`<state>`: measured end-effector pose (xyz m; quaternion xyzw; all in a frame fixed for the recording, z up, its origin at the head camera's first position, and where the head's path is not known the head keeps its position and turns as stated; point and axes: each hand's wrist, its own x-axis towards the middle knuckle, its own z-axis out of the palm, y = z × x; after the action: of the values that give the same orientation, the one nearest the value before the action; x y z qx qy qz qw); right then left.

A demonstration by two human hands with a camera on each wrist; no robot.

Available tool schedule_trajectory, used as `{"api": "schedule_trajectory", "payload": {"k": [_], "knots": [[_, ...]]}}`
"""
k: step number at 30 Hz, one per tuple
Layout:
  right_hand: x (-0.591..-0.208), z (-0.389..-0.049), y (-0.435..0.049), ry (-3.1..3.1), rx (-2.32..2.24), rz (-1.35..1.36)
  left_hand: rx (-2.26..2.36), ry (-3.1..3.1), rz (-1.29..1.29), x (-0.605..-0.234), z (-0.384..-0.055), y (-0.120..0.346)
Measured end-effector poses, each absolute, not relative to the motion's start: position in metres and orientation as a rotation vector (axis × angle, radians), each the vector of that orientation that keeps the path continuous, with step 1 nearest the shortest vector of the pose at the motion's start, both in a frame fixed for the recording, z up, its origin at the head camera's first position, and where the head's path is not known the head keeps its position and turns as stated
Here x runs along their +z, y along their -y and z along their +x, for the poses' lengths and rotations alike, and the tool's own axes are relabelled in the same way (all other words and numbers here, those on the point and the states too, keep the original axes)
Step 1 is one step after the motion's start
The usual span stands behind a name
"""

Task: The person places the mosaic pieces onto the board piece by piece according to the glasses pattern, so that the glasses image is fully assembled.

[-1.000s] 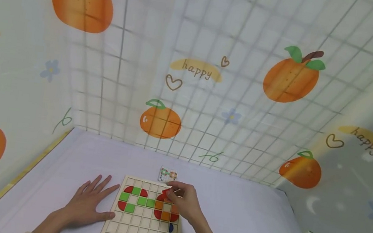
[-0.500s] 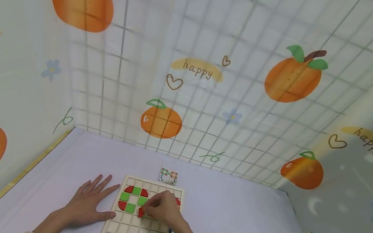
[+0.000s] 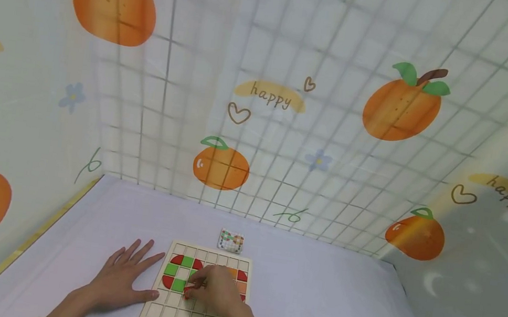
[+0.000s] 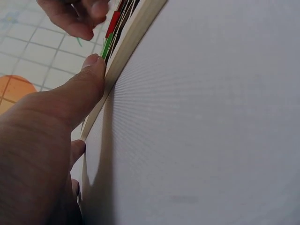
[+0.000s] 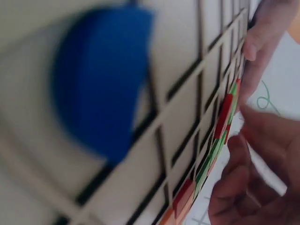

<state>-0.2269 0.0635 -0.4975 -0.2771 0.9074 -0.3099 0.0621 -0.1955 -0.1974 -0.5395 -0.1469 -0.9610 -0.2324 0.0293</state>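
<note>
My left hand (image 3: 122, 282) lies with its fingers spread, flat beside the wooden grid board (image 3: 158, 316); its thumb touches the board's left edge in the left wrist view. Over the board's middle, my right hand (image 3: 218, 291) has curled fingers, with thumb and index at a small red piece (image 3: 187, 291) by the lower right of a ring of green and red pieces. The right hand mostly covers the second ring, of orange and red pieces (image 3: 241, 275). In the right wrist view, a blurred blue half-round piece (image 5: 101, 84) fills the near part of the board.
A small pattern card (image 3: 231, 241) lies just beyond the board's back edge. White cloth (image 3: 321, 304) covers the table. Behind stands a curtain (image 3: 274, 145) printed with oranges and a grid.
The right hand has carried the red piece from the right ring, leftward and nearer, to the left ring's lower right corner. The left hand has stayed beside the board.
</note>
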Motion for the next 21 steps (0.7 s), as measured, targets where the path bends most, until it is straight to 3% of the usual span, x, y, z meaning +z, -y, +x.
{"api": "schedule_trajectory", "payload": {"k": [7,21], "knots": [[-0.4975,-0.2264,-0.0567,-2.785,-0.711,-1.094,-0.704,2.953,-0.449,-0.5431,-0.1954,0.1992],[-0.4956,-0.2329,-0.0555,-2.870,-0.304,-1.237,-0.729,2.889,-0.497,-0.5428,-0.1951,0.1971]]}}
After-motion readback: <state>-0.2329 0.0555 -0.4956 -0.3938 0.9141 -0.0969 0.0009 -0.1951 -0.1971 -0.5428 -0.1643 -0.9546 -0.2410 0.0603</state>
